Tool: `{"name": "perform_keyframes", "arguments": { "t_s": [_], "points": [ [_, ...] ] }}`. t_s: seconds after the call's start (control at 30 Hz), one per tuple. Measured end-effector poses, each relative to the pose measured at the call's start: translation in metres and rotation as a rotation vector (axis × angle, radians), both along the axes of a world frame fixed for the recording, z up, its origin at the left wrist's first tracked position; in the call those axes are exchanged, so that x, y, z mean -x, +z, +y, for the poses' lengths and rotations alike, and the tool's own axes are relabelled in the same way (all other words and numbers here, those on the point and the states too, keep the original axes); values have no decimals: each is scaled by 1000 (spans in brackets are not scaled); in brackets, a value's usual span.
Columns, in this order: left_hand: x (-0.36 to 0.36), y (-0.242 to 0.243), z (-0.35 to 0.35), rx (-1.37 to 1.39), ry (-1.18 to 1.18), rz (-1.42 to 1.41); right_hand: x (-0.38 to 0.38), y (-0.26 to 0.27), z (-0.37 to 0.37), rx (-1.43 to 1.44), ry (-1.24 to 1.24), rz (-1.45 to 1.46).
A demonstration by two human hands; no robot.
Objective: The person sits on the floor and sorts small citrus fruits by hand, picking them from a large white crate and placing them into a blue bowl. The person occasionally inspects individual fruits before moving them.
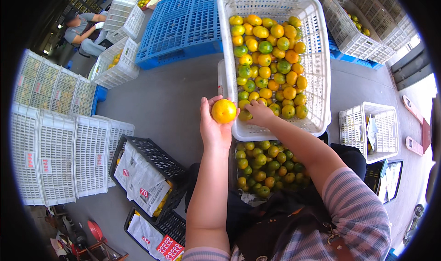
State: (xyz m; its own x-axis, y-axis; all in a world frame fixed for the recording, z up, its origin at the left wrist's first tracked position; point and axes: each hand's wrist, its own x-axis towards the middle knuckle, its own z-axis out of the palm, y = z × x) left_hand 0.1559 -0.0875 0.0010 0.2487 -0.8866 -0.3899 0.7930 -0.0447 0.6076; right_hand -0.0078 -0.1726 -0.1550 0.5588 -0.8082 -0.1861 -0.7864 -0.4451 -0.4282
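On the palm of my left hand rests a bright orange-yellow mandarin, with the fingers curled around it. This hand is just outside the near left edge of a white plastic crate. Several mandarins, from green to orange, cover the crate's floor. My right hand reaches into its near left corner, fingers on a greenish-yellow mandarin; whether it grips the fruit I cannot tell. Below the crate, close to my lap, a container holds many greener mandarins.
Black crates with paper-covered fruit stand at left, beside stacked white crates. Blue plastic pallets lie ahead. At right are a white crate and a pallet jack's forks. A person sits at far left.
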Motion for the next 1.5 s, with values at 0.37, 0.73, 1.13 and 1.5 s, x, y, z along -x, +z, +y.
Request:
{"name": "perform_keyframes", "arguments": {
  "t_s": [0.37,0.73,1.13,1.5],
  "points": [
    [-34,19,19,-73,102,120,43,-30,-65,-635,-477,-689],
    [-43,20,22,5,101,88,-47,-9,-63,36,86,505],
    [-37,23,21,-47,117,66,-8,5,-71,-771,-167,252],
    [-33,17,16,-53,8,-33,42,26,-48,-946,-401,-307]
  ]
}}
